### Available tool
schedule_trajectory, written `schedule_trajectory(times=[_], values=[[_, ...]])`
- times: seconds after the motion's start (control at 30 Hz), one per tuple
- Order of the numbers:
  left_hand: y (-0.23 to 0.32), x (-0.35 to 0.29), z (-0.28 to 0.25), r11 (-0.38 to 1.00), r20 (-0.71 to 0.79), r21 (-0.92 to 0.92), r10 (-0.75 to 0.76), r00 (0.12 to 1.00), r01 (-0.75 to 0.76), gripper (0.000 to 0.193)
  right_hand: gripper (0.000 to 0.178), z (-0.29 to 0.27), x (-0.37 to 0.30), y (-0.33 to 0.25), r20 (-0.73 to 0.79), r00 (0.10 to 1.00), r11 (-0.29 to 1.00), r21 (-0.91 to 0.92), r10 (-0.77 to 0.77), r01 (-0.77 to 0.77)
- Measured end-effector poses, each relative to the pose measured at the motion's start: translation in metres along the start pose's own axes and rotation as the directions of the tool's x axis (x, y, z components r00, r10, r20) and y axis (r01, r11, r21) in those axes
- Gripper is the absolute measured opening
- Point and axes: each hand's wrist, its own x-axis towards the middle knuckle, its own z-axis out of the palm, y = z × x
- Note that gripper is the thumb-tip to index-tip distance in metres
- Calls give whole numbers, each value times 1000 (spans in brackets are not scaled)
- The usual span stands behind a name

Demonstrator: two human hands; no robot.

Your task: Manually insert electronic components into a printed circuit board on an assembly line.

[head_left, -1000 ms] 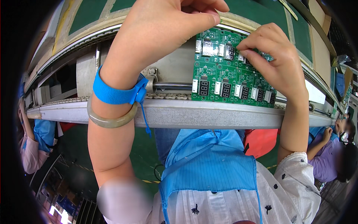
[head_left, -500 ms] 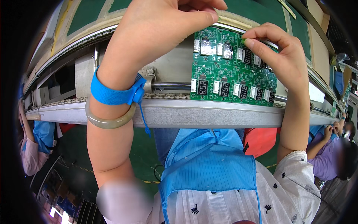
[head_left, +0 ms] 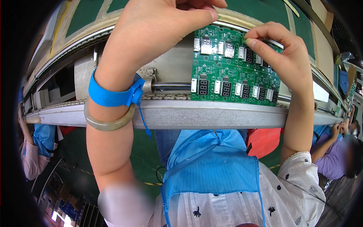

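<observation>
A green circuit board panel [head_left: 215, 68] lies across the rails. It carries two rows of white connectors [head_left: 217, 87] and black three-digit display modules [head_left: 225, 89]. Over its upper right part, my right hand [head_left: 281, 51] pinches a small green part [head_left: 246, 39] between thumb and forefinger, just above the board. My left hand [head_left: 177, 20] is at the board's far left corner, thumb and fingers drawn together. A speck of green shows at the thumb tip, but what is held there is too small to name. The frame's upper edge cuts off some left fingers.
A metal conveyor rail [head_left: 170, 113] runs along the near side, with a shiny rod [head_left: 174, 86] behind it. Green matting [head_left: 253, 11] lies beyond the far rail. Other people [head_left: 331, 155] sit at the right and left edges.
The circuit board has shifted slightly left. My left hand and forearm have moved a little left too. My right hand keeps its pinch almost in place.
</observation>
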Motion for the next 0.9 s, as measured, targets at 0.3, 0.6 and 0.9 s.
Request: schedule_trajectory(times=[0.3, 0.6, 0.9], values=[[-2, 0, 0, 1000, -1, -2, 11, 1000, -11, 20, 11, 6, -2, -12, 38, 987, 944, -290, -154, 158], [1, 0, 0, 999, -5, 36, 29, 1000, -29, 20, 10, 11, -1, -14, 32, 986, 928, -336, -162, 163], [5, 1, 0, 992, 5, 122, 27, 1000, -28, 19, 11, 13, -2, -17, 33, 989, 921, -361, -145, 147]])
